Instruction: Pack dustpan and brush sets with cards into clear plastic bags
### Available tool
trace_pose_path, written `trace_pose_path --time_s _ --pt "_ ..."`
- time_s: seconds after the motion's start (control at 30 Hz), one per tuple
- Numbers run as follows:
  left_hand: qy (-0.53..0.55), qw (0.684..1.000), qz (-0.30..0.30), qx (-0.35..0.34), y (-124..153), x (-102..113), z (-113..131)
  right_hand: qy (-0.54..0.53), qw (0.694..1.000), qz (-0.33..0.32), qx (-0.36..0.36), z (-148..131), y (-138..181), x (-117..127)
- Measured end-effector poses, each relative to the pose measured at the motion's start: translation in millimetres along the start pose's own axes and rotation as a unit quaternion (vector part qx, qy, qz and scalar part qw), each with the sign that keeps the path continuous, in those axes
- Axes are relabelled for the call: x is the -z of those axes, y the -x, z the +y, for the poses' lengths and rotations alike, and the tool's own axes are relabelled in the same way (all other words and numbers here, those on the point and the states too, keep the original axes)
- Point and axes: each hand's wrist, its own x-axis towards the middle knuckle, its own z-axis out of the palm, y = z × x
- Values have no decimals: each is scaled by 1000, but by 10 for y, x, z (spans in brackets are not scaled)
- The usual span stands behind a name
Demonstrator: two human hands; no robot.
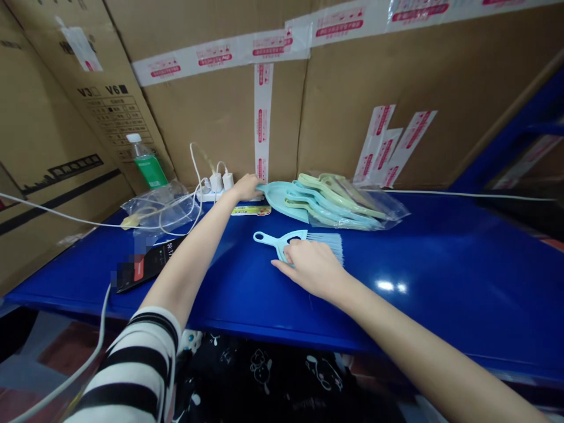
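Note:
My left hand (247,187) reaches to the back of the blue table (440,276) and grips the edge of a light blue dustpan (282,200). That dustpan lies at the left end of a stack of blue and green dustpans (335,197) partly inside a clear plastic bag (388,208). Nearer to me, my right hand (311,267) rests palm down on a small light blue brush (286,239), fingers curled over its head. The brush handle points left and its bristles show to the right.
Cardboard boxes (220,111) wall in the back and left. A white power strip with chargers (215,185), a green-labelled bottle (147,161), a clear bag with cables (156,208) and a dark phone (145,264) lie at the table's left. A white cable (462,194) runs right.

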Motion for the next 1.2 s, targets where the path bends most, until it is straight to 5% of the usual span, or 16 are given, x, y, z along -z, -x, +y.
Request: trace_pose_path --time_s 0.27,0.43,0.53,0.63,0.8,1.0,1.2 --pt "-16 999 12 47 -46 -11 87 -72 995 63 -6 108 -71 16" --pt "0 990 127 61 -9 191 366 -77 950 245 -178 638 -22 287" --pt "48 976 207 -45 -27 309 662 -53 922 290 -252 1056 15 308" --pt "-7 978 147 -149 -62 325 967 -74 908 272 -308 1358 -6 172" --pt "-114 986 60 -105 -131 227 1241 -122 895 246 -352 1571 -109 -86" --pt "-123 981 105 -109 -31 283 1111 -175 896 261 -315 1663 -102 -41" --pt "-127 971 155 -131 584 357 712 -275 908 242 -202 1411 -120 140"
